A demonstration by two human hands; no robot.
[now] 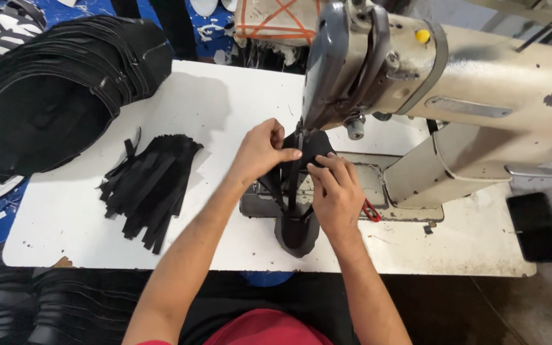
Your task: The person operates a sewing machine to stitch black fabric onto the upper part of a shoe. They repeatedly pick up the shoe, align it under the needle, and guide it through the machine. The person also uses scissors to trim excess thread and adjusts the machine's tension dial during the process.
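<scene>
A black curved fabric piece (296, 233) lies under the needle of a beige sewing machine (480, 83), with a black strip running along its middle. My left hand (260, 152) pinches the upper part of the piece and strip just left of the needle. My right hand (337, 195) presses flat on the piece to the right of the strip, fingers pointing toward the needle. The piece's lower end hangs over the front of the machine's metal bed (372, 185).
A fan of black strips (151, 188) lies on the white table (65, 223) to the left. A large stack of black cut pieces (52, 96) sits at the far left. More dark pieces are piled below the table's front left. A dark phone (536, 227) rests at the right edge.
</scene>
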